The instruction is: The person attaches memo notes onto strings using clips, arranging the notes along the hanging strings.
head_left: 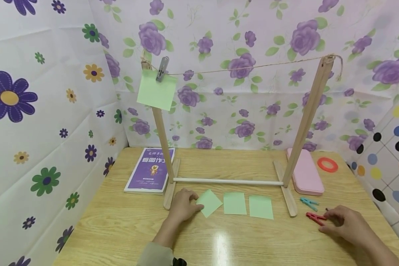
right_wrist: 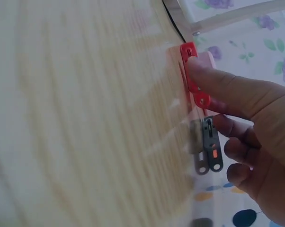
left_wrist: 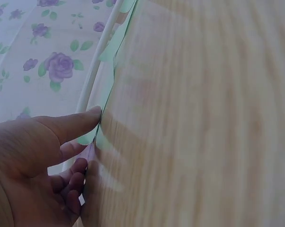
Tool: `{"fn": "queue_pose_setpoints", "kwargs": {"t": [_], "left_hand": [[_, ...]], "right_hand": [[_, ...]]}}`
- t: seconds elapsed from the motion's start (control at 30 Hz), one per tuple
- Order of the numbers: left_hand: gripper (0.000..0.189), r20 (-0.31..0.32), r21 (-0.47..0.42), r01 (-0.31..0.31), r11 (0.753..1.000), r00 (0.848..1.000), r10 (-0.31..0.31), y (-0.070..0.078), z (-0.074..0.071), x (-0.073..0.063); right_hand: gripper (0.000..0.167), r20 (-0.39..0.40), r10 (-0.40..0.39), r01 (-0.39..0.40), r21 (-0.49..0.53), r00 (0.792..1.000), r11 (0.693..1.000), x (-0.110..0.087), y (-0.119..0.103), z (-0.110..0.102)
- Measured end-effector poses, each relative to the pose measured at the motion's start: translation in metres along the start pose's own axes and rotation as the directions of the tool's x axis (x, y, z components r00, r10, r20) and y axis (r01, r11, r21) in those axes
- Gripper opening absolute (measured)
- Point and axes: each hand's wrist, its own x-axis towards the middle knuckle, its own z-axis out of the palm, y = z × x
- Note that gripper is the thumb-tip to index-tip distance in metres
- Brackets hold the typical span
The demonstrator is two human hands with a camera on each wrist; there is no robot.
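Several pale green sticky notes are here. My left hand [head_left: 183, 205] pinches the left corner of the leftmost note [head_left: 210, 203], which lies turned like a diamond on the table. In the left wrist view, my thumb [left_wrist: 81, 125] is right at that note's edge. With thumb and index finger, my right hand [head_left: 347, 223] grips a red clothespin [head_left: 316, 218]. A grey clothespin [right_wrist: 212, 144] shows beside my lower fingers in the right wrist view, mostly hidden by the hand from the head. Left of the red one lies a blue clothespin [head_left: 308, 203].
Twine [head_left: 252, 67] spans a wooden frame's two posts [head_left: 307, 118]. A grey clothespin [head_left: 162, 69] holds a green note [head_left: 157, 90] at its left end. A white rod [head_left: 227, 181] joins the bases. Around stand a purple book [head_left: 146, 175], pink case [head_left: 307, 175] and red ring [head_left: 327, 164].
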Motion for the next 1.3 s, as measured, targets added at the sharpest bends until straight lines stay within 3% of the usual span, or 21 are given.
{"fn": "queue_pose_setpoints", "kwargs": {"t": [0.23, 0.4, 0.5, 0.67, 0.9, 1.1, 1.3], "left_hand": [[0.026, 0.015, -0.123, 0.009, 0.992, 1.000, -0.007, -0.005, -0.003, -0.001], [0.016, 0.005, -0.149, -0.018, 0.989, 1.000, 0.019, -0.007, -0.006, -0.003], [0.011, -0.005, -0.170, -0.016, 0.985, 1.000, 0.015, -0.008, -0.006, -0.004], [0.011, -0.003, -0.251, 0.056, 0.966, 0.998, -0.058, -0.007, -0.008, -0.004], [0.017, -0.055, -0.335, 0.130, 0.933, 0.986, -0.157, -0.004, -0.013, -0.003], [0.018, -0.118, -0.459, 0.112, 0.882, 0.975, -0.186, 0.003, -0.016, -0.001], [0.029, -0.082, -0.649, 0.105, 0.753, 0.975, -0.206, 0.009, -0.019, 0.002]], "right_hand": [[0.043, 0.027, 0.002, -0.002, -0.005, 1.000, 1.000, -0.001, 0.002, 0.001], [0.035, -0.061, -0.006, 0.011, 0.086, 0.998, 0.996, -0.004, -0.002, 0.004], [0.036, -0.043, 0.058, -0.050, 0.166, 0.997, 0.985, -0.005, -0.005, 0.004], [0.040, 0.016, 0.167, -0.163, 0.323, 0.986, 0.932, -0.006, -0.008, 0.005], [0.034, -0.030, 0.177, -0.137, 0.510, 0.984, 0.849, -0.006, -0.012, 0.001], [0.029, -0.065, 0.224, -0.131, 0.641, 0.972, 0.756, -0.002, -0.018, -0.005], [0.027, -0.102, 0.181, -0.051, 0.727, 0.978, 0.685, 0.001, -0.023, -0.011]]}}
